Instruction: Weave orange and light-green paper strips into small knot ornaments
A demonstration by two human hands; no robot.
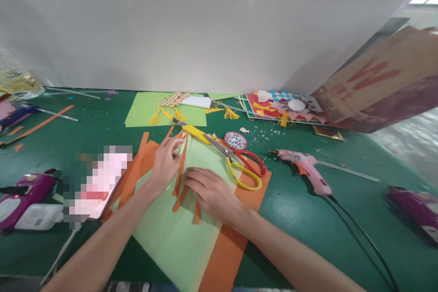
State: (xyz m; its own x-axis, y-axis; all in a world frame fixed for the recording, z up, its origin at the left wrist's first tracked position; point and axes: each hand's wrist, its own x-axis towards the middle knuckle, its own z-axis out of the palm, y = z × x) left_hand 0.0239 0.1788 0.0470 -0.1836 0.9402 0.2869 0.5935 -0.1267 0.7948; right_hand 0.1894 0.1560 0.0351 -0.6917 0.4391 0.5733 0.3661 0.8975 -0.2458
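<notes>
My left hand (165,164) is over the pale green paper (164,246), its fingers curved and its thumb apart from them, beside a long orange paper strip (180,171). My right hand (212,194) is closed over a shorter orange strip (181,200), fingers together; its fingertips hide the strip's upper end. Another orange strip (197,213) sticks out below this hand. Under the green paper lies an orange sheet (229,251). Scissors (244,157) with one red and one yellow handle lie open beyond my right hand, close to a yellow-handled cutter knife (195,133).
A pink glue gun (308,169) with its cord lies to the right. Beyond the papers is a round bead case (236,141). A woven tasselled piece (173,100) lies at the back. Left are a pink phone (106,178) and a purple device (30,191). A paper bag (379,77) stands back right.
</notes>
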